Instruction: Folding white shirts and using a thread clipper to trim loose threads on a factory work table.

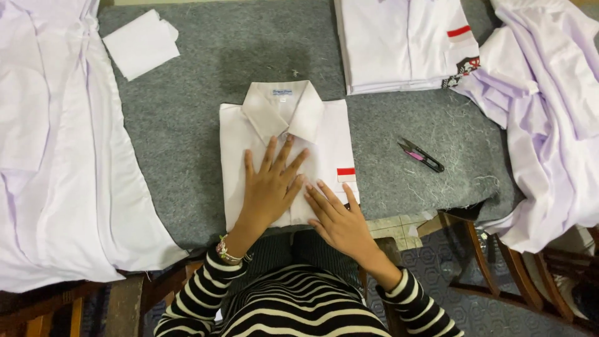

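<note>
Flat, both open, left hand (269, 187) and right hand (337, 215) covering folded shirt (324, 134) front, holding nothing

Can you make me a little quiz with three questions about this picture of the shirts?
1. True or false: both hands lie flat on the folded white shirt.
2. What lies on the grey mat to the right of that shirt? A) a stapler B) small thread snips C) a ruler
3. Fill in: the left hand has a ____ on its wrist.

Key
1. True: the left hand and the right hand both press on it.
2. B
3. Beaded bracelet
</note>
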